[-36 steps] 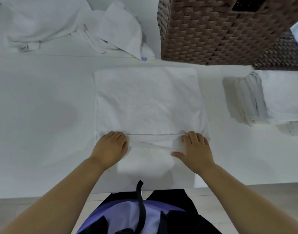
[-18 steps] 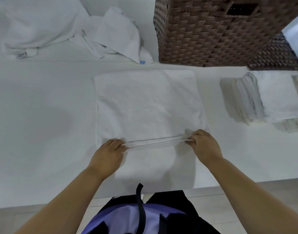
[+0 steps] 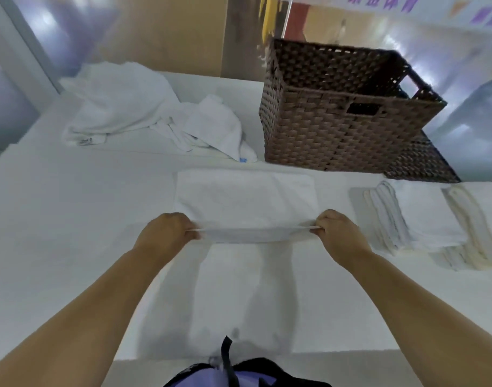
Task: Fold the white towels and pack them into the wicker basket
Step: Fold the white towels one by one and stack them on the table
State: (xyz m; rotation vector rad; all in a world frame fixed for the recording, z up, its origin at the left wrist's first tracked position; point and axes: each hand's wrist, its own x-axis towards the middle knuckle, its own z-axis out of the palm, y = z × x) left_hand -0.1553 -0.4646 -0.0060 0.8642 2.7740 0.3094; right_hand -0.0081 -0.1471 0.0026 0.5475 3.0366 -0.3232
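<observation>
Nearest me, my left hand (image 3: 166, 233) and right hand (image 3: 338, 233) each pinch a near corner of the towel (image 3: 244, 199), fingers curled. The hem is stretched taut between them, raised off the table (image 3: 57, 219). The towel's long axis runs left to right across me, and the rest of it lies flat just beyond my grip. I judge the fold goes away from me, near edge onto far edge, both hands travelling alike. The folded stack (image 3: 423, 216) sits to the right. Farther off stands the wicker basket (image 3: 337, 129), nearer my right hand, with the unfolded towels (image 3: 133, 107) far left.
</observation>
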